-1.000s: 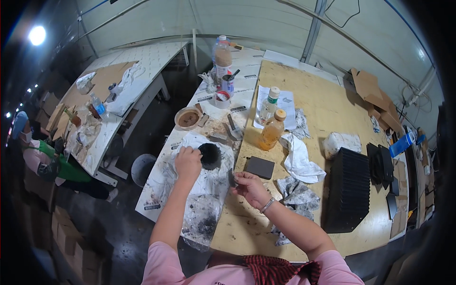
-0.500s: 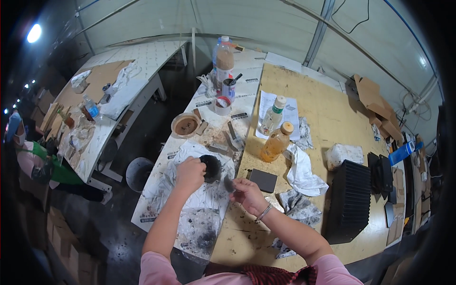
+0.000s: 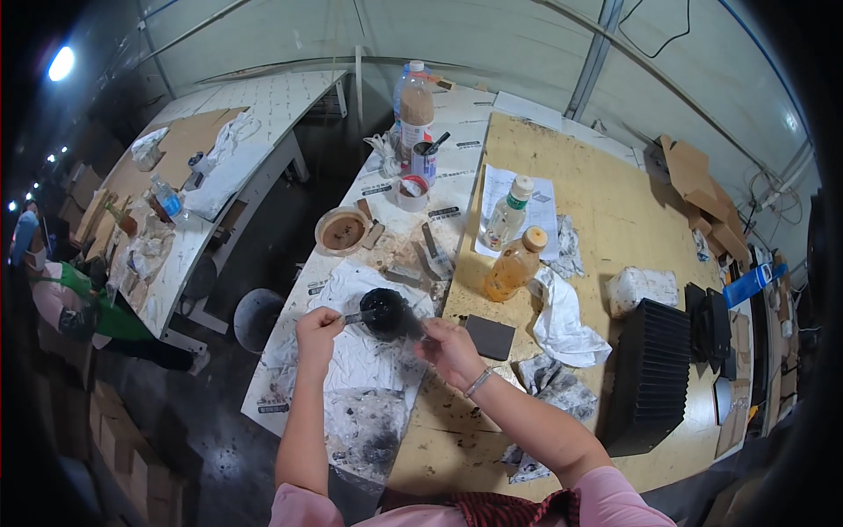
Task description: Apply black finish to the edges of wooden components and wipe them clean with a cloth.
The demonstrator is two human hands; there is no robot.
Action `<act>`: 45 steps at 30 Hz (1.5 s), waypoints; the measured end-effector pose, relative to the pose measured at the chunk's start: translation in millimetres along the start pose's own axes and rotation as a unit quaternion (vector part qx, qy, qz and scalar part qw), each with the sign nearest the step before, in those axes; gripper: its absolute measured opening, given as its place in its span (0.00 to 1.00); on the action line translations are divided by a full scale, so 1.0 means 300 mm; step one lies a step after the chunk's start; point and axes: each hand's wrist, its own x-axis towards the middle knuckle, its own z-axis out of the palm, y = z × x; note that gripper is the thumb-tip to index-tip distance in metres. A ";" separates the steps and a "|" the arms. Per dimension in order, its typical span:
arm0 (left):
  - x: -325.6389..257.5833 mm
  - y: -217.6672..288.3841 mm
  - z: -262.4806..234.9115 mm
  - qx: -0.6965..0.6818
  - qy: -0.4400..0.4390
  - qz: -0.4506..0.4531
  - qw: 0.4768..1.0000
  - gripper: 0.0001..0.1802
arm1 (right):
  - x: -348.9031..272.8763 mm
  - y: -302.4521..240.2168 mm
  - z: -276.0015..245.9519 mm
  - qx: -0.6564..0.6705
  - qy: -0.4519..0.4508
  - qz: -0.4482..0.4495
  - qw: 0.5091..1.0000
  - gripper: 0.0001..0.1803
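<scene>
My left hand (image 3: 318, 330) pinches a narrow, flat scraper-like tool (image 3: 355, 317); its far end reaches into a round black container (image 3: 385, 307) with glossy black stuff inside. The container rests on a crumpled white cloth (image 3: 351, 356) smeared with black. At the container's right side my right hand (image 3: 450, 351) is closed on a thin dark piece (image 3: 411, 330), smeared by motion, so its kind is unclear. Just right of that hand lies a flat dark grey block (image 3: 489, 337) on the yellowish board.
Beyond the container stand a bowl of brown residue (image 3: 342, 231), metal scraper blades (image 3: 434, 250) and an amber bottle (image 3: 511, 265). Stained rags (image 3: 558, 386) and a ribbed black housing (image 3: 648, 378) lie to the right. A co-worker in a green apron (image 3: 114, 307) is at the far left.
My left hand has moved left and slightly down from the container, bringing the flat tool into sight. My right hand has shifted slightly, its dark piece now nearer the container's rim.
</scene>
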 end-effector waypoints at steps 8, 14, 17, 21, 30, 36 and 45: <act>-0.110 0.004 0.060 -0.221 -0.028 -0.141 0.965 0.05 | 0.017 0.019 0.023 0.040 -0.020 -0.007 0.999 0.07; -0.106 -0.038 0.060 -0.253 -0.020 -0.133 0.958 0.05 | 0.002 0.027 0.011 0.053 -0.030 -0.008 0.998 0.07; -0.114 -0.024 0.079 -0.235 -0.055 -0.130 0.962 0.04 | -0.015 0.025 0.008 0.056 -0.030 -0.010 0.998 0.08; -0.104 -0.015 0.066 -0.203 -0.006 -0.100 0.974 0.03 | -0.043 0.014 0.016 0.066 -0.021 -0.010 0.998 0.08; 0.019 0.019 0.082 0.181 0.059 0.119 0.974 0.01 | -0.008 0.029 -0.067 0.072 -0.022 -0.010 0.997 0.08; 0.020 0.080 0.170 0.383 0.032 0.254 0.888 0.02 | -0.005 0.036 -0.068 0.068 -0.021 -0.010 0.997 0.06; -0.006 0.000 0.050 -0.035 0.019 -0.065 0.997 0.03 | -0.001 0.005 -0.040 0.042 0.000 -0.018 0.999 0.06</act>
